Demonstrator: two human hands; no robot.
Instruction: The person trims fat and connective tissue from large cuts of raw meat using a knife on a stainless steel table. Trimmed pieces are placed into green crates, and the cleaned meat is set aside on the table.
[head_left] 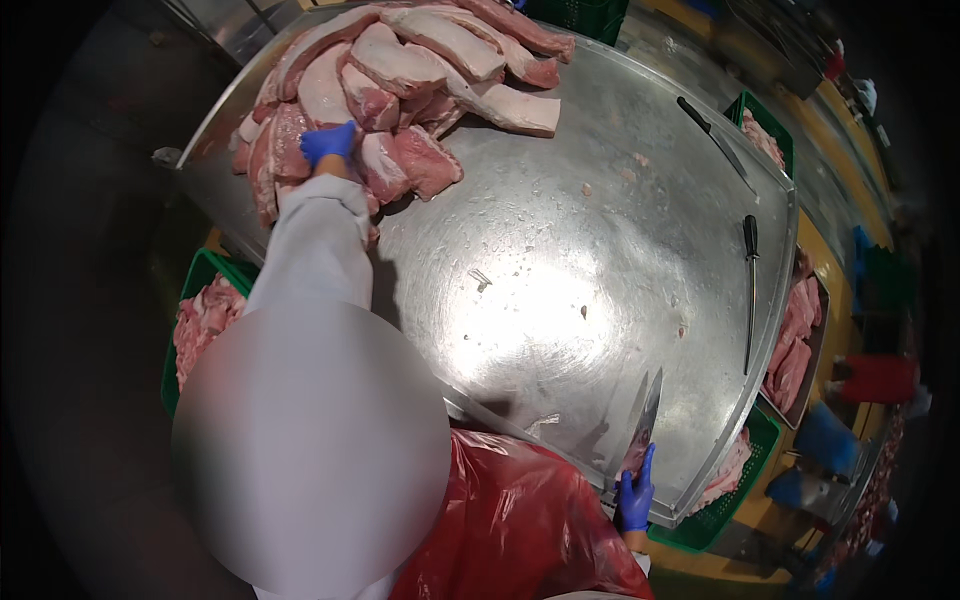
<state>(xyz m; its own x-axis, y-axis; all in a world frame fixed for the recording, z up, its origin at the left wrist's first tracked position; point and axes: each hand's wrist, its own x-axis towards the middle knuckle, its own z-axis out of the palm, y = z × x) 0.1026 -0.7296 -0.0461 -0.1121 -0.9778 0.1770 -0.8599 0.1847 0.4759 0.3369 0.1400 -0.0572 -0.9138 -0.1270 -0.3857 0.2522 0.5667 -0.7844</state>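
Observation:
My blue-gloved left hand (328, 142) reaches into a pile of raw pale-and-pink meat slabs (395, 65) at the upper left of the steel table (500, 220), its fingers gripping a piece of meat (287, 150). Several long strips lie across the heap. Near the table's lower right edge, my blue-gloved right hand (635, 495) holds a knife (645, 410), blade pointing up the picture. A dark-handled knife (730, 150) lies at the upper right, and a sharpening steel (750, 290) lies below it along the right edge.
Green crates of meat stand at the left (175, 380), upper right (742, 100) and lower right (760, 450). A metal tray (815, 370) of meat sits beyond the right edge. A red plastic apron (500, 510) covers my front. Blurred blue and red items are at far right.

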